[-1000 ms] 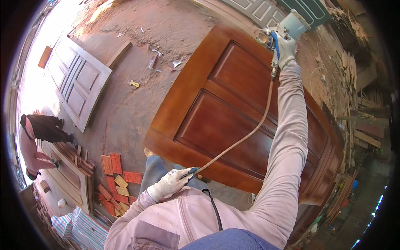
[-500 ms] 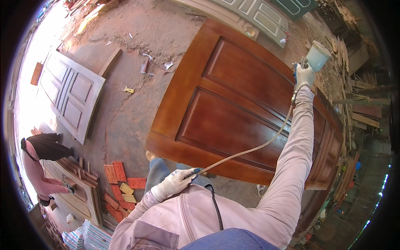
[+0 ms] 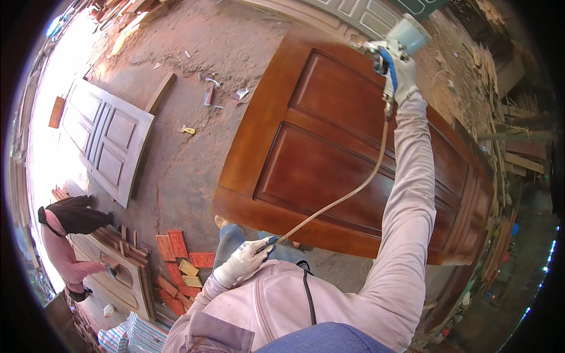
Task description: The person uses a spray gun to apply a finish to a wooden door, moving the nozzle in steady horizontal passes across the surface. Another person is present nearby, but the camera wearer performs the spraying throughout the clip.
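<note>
My right hand, in a white and blue glove, grips a spray gun by its handle. A pale, translucent cup sits on the gun, which is held out over the far edge of a glossy reddish-brown panelled door. A faint mist shows at the door's far left corner. From the gun's base a thin tan hose curves down to my left hand. That gloved hand is closed around the hose in front of my waist.
A co-worker bends over a pale wooden panel at lower left. An unfinished grey door lies on the left. Orange-red blocks are strewn near my legs. Pale doors lie beyond; scrap wood is piled at right.
My right hand has swung the spray gun leftward and farther away, from the door's right side toward its far edge. The hose moved along with it. My left hand still grips the hose.
</note>
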A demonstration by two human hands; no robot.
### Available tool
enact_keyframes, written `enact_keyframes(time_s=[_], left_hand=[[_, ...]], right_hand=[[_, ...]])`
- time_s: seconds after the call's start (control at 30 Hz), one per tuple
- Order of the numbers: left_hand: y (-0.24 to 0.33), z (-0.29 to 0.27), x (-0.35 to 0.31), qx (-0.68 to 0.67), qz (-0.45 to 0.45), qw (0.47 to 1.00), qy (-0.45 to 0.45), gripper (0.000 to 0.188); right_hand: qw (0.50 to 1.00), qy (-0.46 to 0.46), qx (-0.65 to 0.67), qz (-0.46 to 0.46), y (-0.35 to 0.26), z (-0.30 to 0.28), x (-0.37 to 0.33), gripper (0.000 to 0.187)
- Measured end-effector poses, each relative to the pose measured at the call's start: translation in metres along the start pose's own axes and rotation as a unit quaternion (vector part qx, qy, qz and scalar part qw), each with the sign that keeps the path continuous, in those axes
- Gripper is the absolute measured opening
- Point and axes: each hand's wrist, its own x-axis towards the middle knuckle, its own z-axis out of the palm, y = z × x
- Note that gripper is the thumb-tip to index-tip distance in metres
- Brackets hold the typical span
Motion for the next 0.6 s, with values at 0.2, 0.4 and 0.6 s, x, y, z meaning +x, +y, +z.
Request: enact_keyframes(time_s=[0.2, 0.4, 0.6], left_hand=[[0.006, -0.001, 0.008, 0.033, -0.027, 0.997, -0.066, 0.027], [0.010, 0.017, 0.022, 0.028, 0.015, 0.995, -0.100, 0.029], [-0.005, 0.023, 0.021, 0.039, 0.047, 0.994, -0.086, 0.029]], right_hand=[[0.982, 0.154, -0.109, -0.015, -0.003, -0.114, -0.038, 0.015], [0.781, 0.333, -0.528, -0.012, 0.008, -0.220, -0.061, 0.037], [0.884, 0.217, -0.414, 0.029, -0.006, -0.159, -0.080, 0.034]])
